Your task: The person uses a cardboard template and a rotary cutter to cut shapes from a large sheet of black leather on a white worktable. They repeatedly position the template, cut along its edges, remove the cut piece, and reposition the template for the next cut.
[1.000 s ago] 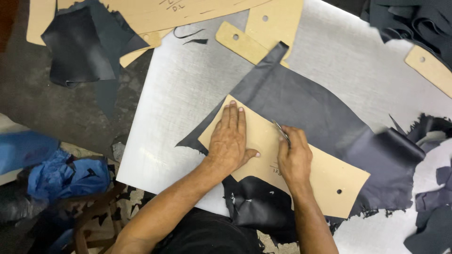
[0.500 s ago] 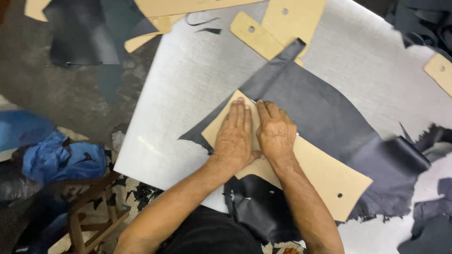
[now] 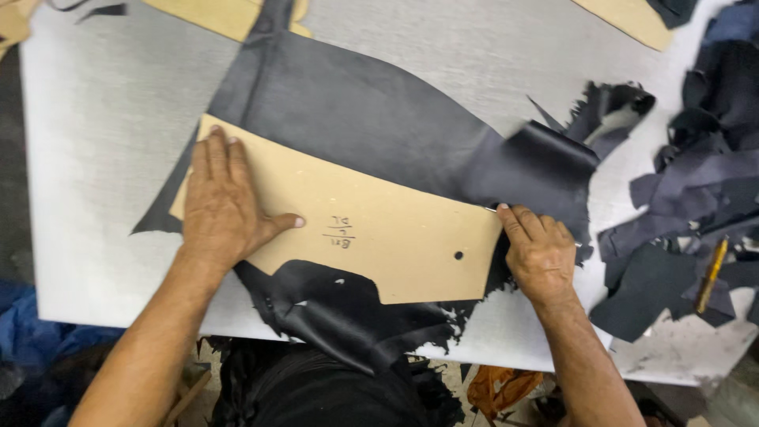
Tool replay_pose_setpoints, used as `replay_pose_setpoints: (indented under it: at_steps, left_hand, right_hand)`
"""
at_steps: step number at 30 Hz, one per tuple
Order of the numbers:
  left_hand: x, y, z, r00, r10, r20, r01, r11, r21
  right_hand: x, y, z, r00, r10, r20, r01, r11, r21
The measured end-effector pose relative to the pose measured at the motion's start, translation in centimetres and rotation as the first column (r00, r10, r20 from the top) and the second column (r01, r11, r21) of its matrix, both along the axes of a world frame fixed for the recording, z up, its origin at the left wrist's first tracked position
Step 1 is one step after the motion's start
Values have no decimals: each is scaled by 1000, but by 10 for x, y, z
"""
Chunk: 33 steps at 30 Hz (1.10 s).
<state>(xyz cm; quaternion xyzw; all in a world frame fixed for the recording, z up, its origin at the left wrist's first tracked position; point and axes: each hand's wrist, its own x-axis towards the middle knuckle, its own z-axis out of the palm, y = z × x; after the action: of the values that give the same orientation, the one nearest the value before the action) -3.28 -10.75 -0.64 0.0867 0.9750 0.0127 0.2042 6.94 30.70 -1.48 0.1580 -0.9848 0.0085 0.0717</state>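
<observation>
A tan cardboard template (image 3: 379,229) with a small hole lies on a large piece of dark leather (image 3: 371,119) spread over the grey worktable (image 3: 103,119). My left hand (image 3: 221,205) presses flat on the template's left end, fingers spread. My right hand (image 3: 541,253) is at the template's right edge with the index finger against its upper corner. Its other fingers are curled around a thin tool, of which only a small metal tip shows beside the hand. Ragged dark leather hangs over the near table edge below the template.
A heap of dark leather scraps (image 3: 696,182) covers the right side, with a yellow-handled tool (image 3: 711,273) lying among them. More tan templates (image 3: 213,12) sit at the far edge. Blue cloth (image 3: 24,340) lies below the table at the left.
My right hand has travelled from beside my left hand along the template to its right end. My left hand has stayed pressed on the left part. The camera has moved in closer.
</observation>
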Motion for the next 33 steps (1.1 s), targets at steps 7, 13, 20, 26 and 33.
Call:
replay_pose_setpoints:
  at_steps: [7,13,20,26,33]
  left_hand:
    - [9,18,4,993,-119,-5,115,968,-223]
    - [69,161,34,897,-398,-194,440,754,488]
    - [85,244,27,763,-645,32,644,764,37]
    - [91,242,17,766,-641,-43,642,765,38]
    - [94,242,7,770,-629,-106,637,769,59]
  right_hand:
    - [22,53,-3,998,-24,53,25,999,-22]
    - [22,42,10,996,-78,44,79,997,-17]
    - [36,-1,2,901,-351,255,418,859,-296]
    - [67,-32,-25,810,-530,252,584,686,-434]
    - [197,-63,-6,730,-545,413,675,672,-305]
